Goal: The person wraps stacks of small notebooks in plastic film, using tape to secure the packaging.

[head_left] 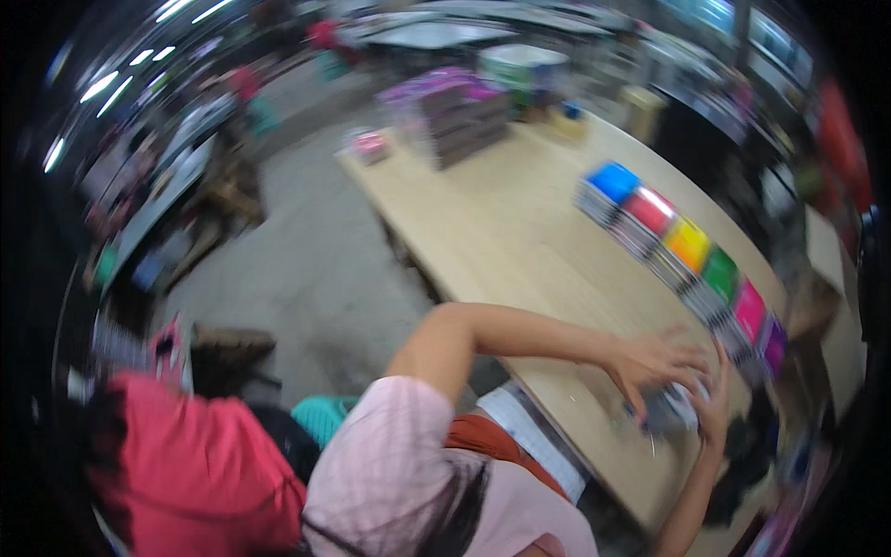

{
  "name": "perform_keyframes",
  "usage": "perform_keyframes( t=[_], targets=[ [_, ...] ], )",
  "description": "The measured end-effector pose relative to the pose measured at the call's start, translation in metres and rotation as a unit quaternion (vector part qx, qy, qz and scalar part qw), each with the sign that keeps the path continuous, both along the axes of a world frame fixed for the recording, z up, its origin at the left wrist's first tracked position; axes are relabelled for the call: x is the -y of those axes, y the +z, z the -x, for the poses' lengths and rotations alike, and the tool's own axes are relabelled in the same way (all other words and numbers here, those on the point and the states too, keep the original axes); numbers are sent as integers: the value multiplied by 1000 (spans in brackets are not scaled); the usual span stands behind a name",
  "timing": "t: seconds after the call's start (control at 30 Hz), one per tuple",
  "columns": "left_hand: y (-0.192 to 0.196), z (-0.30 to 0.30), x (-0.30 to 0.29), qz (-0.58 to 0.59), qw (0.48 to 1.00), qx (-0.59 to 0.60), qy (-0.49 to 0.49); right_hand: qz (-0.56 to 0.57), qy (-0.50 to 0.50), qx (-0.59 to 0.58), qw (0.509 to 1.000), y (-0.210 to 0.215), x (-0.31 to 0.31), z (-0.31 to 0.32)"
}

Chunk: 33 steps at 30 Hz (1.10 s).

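Observation:
Motion blur smears both hands at the near right of the pale wooden table. My left hand (655, 364) reaches across from the left, fingers spread over a small grey-and-white pack (670, 408) and thumb down at its left edge. From the lower right comes my right hand (713, 399), thumb against the pack's right side and fingers pointing up. The pack rests on or just above the tabletop, partly covered by the fingers. Beyond the hands runs a row of small blocks in blue, red, yellow (688, 245), green, pink and purple, each on a pale stack.
Purple-topped stacks (450, 116) stand at the table's (520, 237) far end, beside a white-and-green tub (522, 79) and a small pink pack (368, 146). A cardboard box (829, 306) is at the right. Something red and cloth-like (204, 464) fills the lower left.

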<state>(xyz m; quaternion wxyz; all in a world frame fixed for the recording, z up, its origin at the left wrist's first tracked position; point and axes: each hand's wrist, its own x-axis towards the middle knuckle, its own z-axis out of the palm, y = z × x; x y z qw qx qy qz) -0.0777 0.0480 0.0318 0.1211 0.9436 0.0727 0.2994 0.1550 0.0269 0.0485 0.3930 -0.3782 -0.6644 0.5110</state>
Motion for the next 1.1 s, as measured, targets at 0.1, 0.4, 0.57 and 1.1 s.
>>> perform_keyframes(
  t=[0.1, 0.4, 0.57, 1.1],
  targets=[
    [1, -7, 4, 55, 994, 84, 33, -46, 46, -9, 998, -8, -6, -9],
    [-24, -10, 1, 39, 995, 89, 30, -23, -23, 11, 999, -6, -8, 3],
    [-24, -14, 6, 86, 992, 89, 13, 4, -10, -6, 1000, -5, -6, 4],
    [-20, -7, -8, -66, 996, 28, -45, 224, 52, -147, 962, -52, -37, -32]
  ],
)
